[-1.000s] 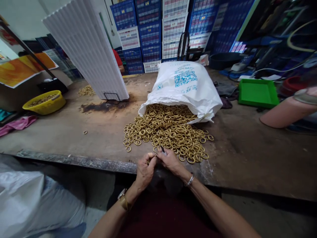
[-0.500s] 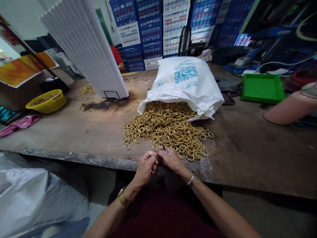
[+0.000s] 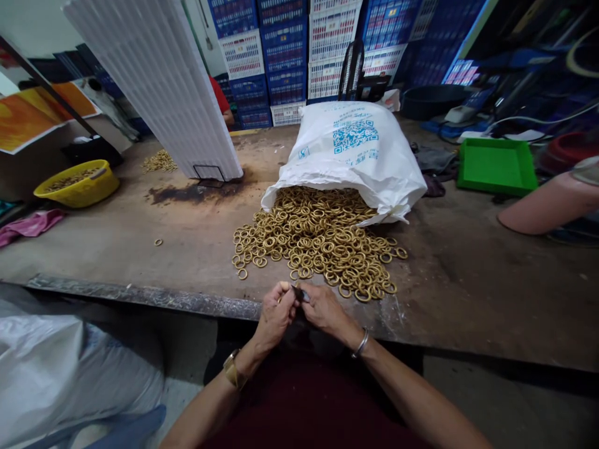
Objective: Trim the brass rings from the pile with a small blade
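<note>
My left hand (image 3: 275, 315) is closed at the table's front edge, pinching a brass-coloured ring (image 3: 279, 300) that its fingers mostly hide. Against it, my right hand (image 3: 326, 310) grips a small knife (image 3: 300, 293) with a dark blade pointing toward the left fingertips. Just beyond both hands lies a heap of brass-coloured rings (image 3: 322, 243), spilling from the mouth of a white woven sack (image 3: 397, 149) with blue print. One loose ring (image 3: 158, 242) rests apart on the left.
A yellow basin (image 3: 79, 196) holds many small pieces at far left. A white corrugated panel (image 3: 163, 87) stands upright in a wire holder. On the right are a green tray (image 3: 496, 165) and a pink cylinder (image 3: 538, 202). Behind the panel, a person's red sleeve (image 3: 218, 96) shows.
The knife has turned in my right hand, so its dark blade now points left across the left fingertips. Both hands stay close together. The view has shifted slightly.
</note>
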The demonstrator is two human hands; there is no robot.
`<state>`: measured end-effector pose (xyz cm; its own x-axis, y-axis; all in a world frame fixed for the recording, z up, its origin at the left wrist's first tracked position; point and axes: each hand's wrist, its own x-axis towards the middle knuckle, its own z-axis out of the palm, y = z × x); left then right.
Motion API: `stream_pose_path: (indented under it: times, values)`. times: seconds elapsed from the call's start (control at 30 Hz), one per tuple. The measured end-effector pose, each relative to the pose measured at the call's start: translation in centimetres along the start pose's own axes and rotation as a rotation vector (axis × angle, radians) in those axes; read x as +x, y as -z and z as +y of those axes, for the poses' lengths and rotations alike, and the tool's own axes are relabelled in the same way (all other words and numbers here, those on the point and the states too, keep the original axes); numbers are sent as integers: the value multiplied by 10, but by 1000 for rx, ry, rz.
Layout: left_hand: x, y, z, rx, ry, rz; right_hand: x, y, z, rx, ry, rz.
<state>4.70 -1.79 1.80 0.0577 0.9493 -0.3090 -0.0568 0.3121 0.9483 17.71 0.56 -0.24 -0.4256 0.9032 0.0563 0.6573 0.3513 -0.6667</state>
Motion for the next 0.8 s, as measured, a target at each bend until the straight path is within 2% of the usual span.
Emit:
stream_pose_path:
  times: [0.13, 0.33, 0.4, 0.47, 0.53, 0.67, 0.8]
  values:
    - [3, 3, -4, 11, -3, 18, 1, 3, -4, -60, -38, -37]
    - [-5, 8, -1, -166, 30, -66, 8, 2, -6, -230, -138, -91]
    - [-17, 11, 7, -176, 92, -156, 12, 2, -3, -274, -174, -69]
    - [-31, 15, 13, -144, 184, -304, 16, 3, 0, -310, -216, -26]
    - [-41, 22, 11, -100, 277, -406, 18, 2, 3, -323, -252, 41]
    - [-41, 39, -21, -18, 424, -413, 21, -1, 2, -339, -313, 160]
    - [-24, 46, -64, -73, 572, -306, 26, -3, -4, -438, -362, 121]
